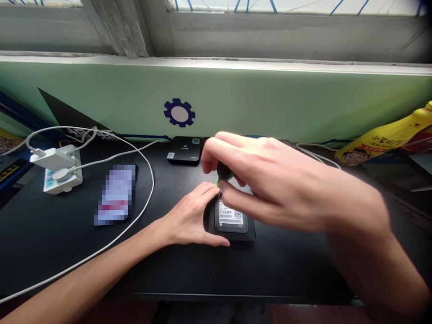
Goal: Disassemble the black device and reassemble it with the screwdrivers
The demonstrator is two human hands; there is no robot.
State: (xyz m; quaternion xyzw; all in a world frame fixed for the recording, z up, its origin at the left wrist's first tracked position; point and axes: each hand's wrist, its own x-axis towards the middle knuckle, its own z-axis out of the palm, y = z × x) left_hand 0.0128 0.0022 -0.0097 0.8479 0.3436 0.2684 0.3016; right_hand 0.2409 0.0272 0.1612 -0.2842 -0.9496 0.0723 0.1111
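A small black device (251, 229) with a white printed label lies on the black table, label side up. My left hand (194, 216) rests around its left side, thumb at the near edge and fingers at the far left corner. My right hand (266, 180) is above the device, fingers wrapped round a dark screwdriver (223, 173) with a green part. The screwdriver's thin shaft points down at the upper left part of the device. My right hand hides the device's far right part.
Behind sits a black box (184, 150). To the left are a phone (116, 194), a power strip (64, 182) with plugged-in chargers and a looping white cable (152, 180). A yellow bottle (381, 135) lies at the back right, before the green panel (270, 103).
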